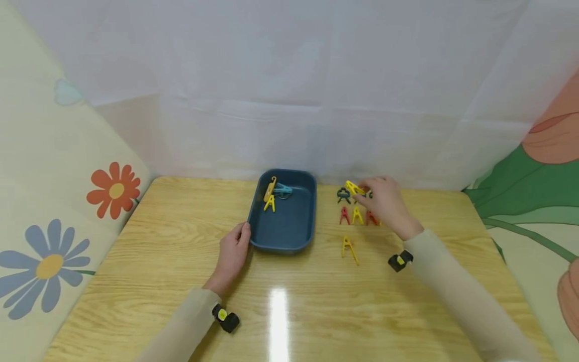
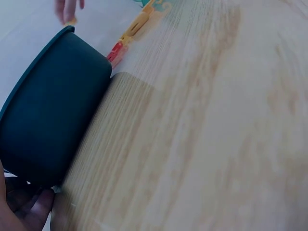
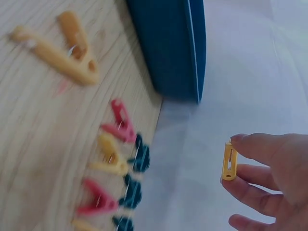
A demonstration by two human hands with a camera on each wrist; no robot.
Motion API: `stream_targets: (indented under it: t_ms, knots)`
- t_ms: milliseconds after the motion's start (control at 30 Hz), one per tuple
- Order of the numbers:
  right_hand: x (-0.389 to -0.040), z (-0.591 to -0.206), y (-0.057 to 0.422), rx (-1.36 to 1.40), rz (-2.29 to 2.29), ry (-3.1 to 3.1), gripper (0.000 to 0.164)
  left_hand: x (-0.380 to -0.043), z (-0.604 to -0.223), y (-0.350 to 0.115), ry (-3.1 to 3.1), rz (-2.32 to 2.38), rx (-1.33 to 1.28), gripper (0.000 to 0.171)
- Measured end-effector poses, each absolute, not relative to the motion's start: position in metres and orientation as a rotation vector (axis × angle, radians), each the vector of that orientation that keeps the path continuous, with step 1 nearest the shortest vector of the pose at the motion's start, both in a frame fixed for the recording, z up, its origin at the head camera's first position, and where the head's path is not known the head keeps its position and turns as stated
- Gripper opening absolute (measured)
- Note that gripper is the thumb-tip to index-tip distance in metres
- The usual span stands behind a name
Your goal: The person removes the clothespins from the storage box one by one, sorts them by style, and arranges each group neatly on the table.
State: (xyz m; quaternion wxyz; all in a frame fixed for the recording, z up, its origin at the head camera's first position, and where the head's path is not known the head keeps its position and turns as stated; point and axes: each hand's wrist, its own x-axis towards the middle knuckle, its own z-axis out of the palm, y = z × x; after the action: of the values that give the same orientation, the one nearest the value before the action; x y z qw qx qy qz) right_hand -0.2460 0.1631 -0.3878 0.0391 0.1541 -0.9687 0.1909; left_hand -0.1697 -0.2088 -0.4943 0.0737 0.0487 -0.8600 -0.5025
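Note:
A yellow clothespin (image 3: 229,161) is pinched between thumb and fingers of my right hand (image 1: 384,201), raised above the back of the clothespin rows. My left hand (image 1: 235,251) grips the front left corner of a dark blue basin (image 1: 282,249). Inside the basin lie a yellow clothespin (image 1: 269,203), an orange-yellow hooked peg (image 1: 270,191) and a light blue peg (image 1: 283,190). Under and beside the right hand stand red clothespins (image 1: 345,215), a yellow clothespin (image 1: 357,215) and dark green clips (image 1: 344,194); the hand hides part of these rows.
A larger orange-yellow clothespin (image 1: 347,247) lies on the wooden table (image 1: 181,216), nearer to me than the rows. White cloth (image 1: 271,100) hangs behind the table's back edge. Flower-patterned panels (image 1: 54,266) flank both sides.

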Motion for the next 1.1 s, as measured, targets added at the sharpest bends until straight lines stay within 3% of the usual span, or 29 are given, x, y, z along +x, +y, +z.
stream_targets:
  t_ms: [633, 1100]
  knots:
    - [-0.224, -0.414, 0.257, 0.218, 0.688, -2.961, 0.037, -0.170, -0.495, -0.210, -2.587, -1.491, 0.149, 0.042]
    - [-0.212, -0.441, 0.295, -0.016, 0.704, -3.036, 0.048, -0.171, -0.496, -0.209, -2.573, -1.477, 0.121, 0.041]
